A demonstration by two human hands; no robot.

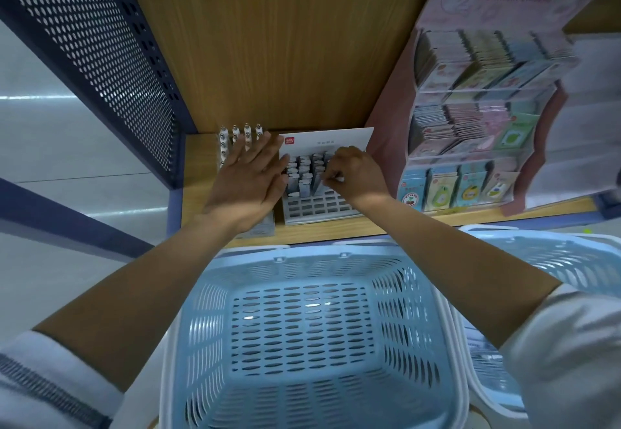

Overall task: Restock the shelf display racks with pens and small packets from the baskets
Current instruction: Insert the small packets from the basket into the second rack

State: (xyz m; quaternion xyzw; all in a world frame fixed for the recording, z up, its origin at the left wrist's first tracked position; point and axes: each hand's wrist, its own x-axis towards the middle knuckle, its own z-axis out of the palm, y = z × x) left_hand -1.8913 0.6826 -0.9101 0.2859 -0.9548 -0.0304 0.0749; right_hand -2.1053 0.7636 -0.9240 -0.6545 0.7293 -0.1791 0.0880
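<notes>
On the wooden shelf stands a white grid rack. Grey pens stand upright in its far rows, and the near rows show bare slots. A white card rises behind it.

The right hand reaches over the right side of the rack. Its grip is narrow, with the fingertips curled and pinching a pale pen at the right end of the pen rows. Whether that pen sits in a slot I cannot tell.

The left hand lies flat with a wide grip, fingers straight and spread. It holds nothing, and its fingertips touch the left edge of the rack and the card.

Just left of that hand, at the far side of the shelf, stands a group of white-tipped pens.

To the right, a tiered sticker rack holds rows of small packets.

Near the person, below the shelf edge, sits a blue basket, and a second basket is just beside it on the right.

A perforated panel closes the shelf on the left.
</notes>
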